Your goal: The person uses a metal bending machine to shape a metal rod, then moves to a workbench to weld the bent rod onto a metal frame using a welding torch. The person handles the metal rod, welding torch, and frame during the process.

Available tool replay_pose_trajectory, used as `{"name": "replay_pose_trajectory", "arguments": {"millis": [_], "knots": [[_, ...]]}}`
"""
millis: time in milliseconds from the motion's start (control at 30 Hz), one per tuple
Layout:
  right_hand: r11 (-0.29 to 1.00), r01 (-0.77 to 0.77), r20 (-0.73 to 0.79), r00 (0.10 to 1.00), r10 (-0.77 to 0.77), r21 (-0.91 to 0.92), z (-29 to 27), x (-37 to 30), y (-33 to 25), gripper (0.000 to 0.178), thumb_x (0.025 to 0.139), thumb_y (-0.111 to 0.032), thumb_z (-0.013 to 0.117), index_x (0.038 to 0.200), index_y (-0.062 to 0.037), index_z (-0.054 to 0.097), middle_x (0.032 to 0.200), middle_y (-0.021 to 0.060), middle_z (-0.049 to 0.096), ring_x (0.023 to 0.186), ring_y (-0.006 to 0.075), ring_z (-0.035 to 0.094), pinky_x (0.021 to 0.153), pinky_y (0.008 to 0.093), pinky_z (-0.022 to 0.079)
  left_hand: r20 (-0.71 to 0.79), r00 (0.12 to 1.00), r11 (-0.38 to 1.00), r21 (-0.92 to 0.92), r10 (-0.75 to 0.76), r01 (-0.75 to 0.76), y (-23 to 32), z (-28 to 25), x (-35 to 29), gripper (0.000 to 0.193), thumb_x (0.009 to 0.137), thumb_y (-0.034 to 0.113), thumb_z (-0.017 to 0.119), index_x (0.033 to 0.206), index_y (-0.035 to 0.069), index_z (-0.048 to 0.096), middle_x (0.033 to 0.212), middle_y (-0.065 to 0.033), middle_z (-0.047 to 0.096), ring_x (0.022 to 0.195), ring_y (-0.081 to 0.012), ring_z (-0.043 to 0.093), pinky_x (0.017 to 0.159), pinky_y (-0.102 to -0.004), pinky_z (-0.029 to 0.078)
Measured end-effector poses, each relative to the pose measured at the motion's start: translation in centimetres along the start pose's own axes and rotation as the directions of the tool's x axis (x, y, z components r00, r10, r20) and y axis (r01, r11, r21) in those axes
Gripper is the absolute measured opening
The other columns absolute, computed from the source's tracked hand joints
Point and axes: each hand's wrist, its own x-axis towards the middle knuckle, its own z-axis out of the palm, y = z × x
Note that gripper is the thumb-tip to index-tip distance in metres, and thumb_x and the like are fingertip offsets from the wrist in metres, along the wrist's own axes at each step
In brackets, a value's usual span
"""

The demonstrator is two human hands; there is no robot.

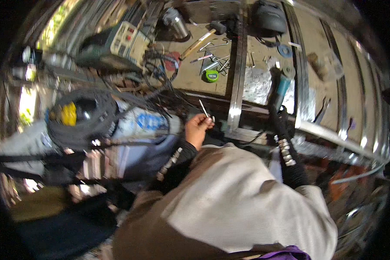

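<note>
A thin white stick [203, 107] points up from the pinched fingers of my bare left hand [198, 130], in front of my lap. I cannot make out its exact kind. My right hand [280, 118], dark in what looks like a black glove, is closed at the rear end of a teal angle grinder [283, 90]. The grinder's disc end points away from me, over the metal frame. Shadow and blur partly hide the right fingers.
A metal frame [234, 104] crosses the work area. Beyond lie a green tape measure [211, 76], a hammer [199, 43], several bent rods and a dark welding helmet [268, 19]. On the left are a welding machine [121, 45], a gas cylinder [138, 123] and coiled black hose [58, 130].
</note>
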Motion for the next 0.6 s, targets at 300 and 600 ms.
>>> {"name": "replay_pose_trajectory", "arguments": {"millis": [300,600], "knots": [[0.968,-0.214,-0.044,0.977,0.210,-0.133,-0.7,-7.5,-5.9,0.061,0.100,-0.030,0.065,0.143,0.0072,0.044,0.122,0.0218,0.058,0.108,0.0340,0.056,0.089,0.0437,0.049,0.103,0.992,0.995,0.069,-0.074,0.067,-0.1,-1.9,0.5,0.012,0.098,0.005,0.066,0.109,0.001,0.064,0.094,-0.0074,0.070,0.081,-0.0155,0.069,0.073,-0.0292,0.057],[0.710,0.620,0.287,0.785,-0.549,-0.334,2.1,-8.9,-11.1,0.027,0.092,-0.013,0.066,0.116,-0.0022,0.064,0.111,0.0203,0.063,0.106,0.0390,0.061,0.092,0.0445,0.048,0.091,0.996,0.998,-0.060,-0.007,0.013,0.8,-0.7,4.1,0.005,0.101,0.004,0.060,0.104,0.000,0.061,0.097,-0.0093,0.069,0.090,-0.0190,0.070,0.079,-0.0320,0.057]]}}
